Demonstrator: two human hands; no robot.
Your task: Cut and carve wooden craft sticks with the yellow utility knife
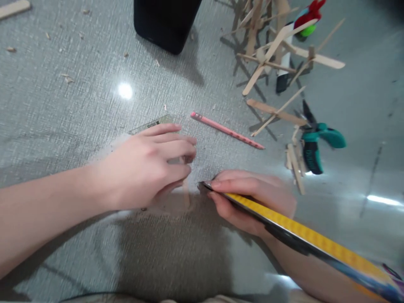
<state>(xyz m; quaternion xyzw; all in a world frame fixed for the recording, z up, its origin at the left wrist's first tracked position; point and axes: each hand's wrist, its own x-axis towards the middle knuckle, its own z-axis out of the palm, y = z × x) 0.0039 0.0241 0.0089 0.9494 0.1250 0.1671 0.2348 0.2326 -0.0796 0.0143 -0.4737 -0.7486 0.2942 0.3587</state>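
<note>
My left hand [151, 164] lies low over the surface, fingers bent and thumb hidden beneath. Its fingertips hold a thin wooden stick [186, 194], whose lower end sticks out below them. Under that hand is a flat, see-through piece with dark markings [154, 123], mostly covered. In my right hand [252, 198] is a long yellow-and-black utility knife [284, 223], gripped close to its dark tip. The tip points left, just right of the stick and apart from it. The knife's rear end runs out toward the lower right corner.
A pink pencil [227, 130] lies beyond my hands. To the right are teal-handled pliers [312, 143], short wood pieces [296, 164] and a pile of joined craft sticks [271, 54]. A black object [166, 21] stands at the back, with wood chips [67, 78] scattered leftward.
</note>
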